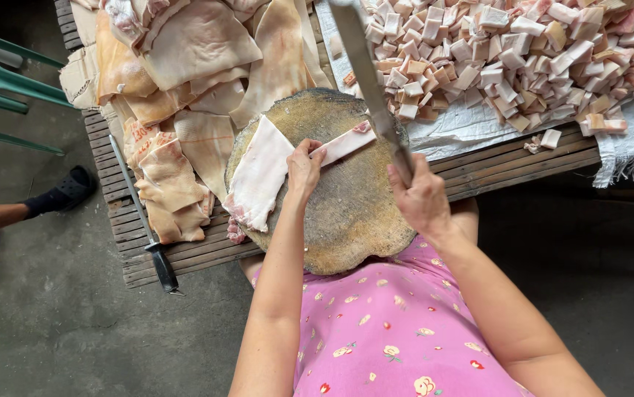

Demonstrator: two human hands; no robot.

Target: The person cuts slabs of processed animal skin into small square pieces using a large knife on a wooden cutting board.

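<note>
My right hand (421,198) grips the handle of a long cleaver (367,70), whose blade is raised above the round wooden chopping block (346,213). My left hand (304,167) presses on a pale strip of pork fat (346,142) lying across the block. Beside that hand, on the block's left part, lies a wide white slab of pork fat (258,175) with a pinkish lower edge.
Large sheets of pork skin (184,66) are piled at the left on a slatted wooden table (523,165). A heap of cut cubes (523,51) lies on a white sack at the right. A sharpening steel (144,220) rests near the table's left edge. Another person's leg (30,206) and a green chair (1,88) stand left.
</note>
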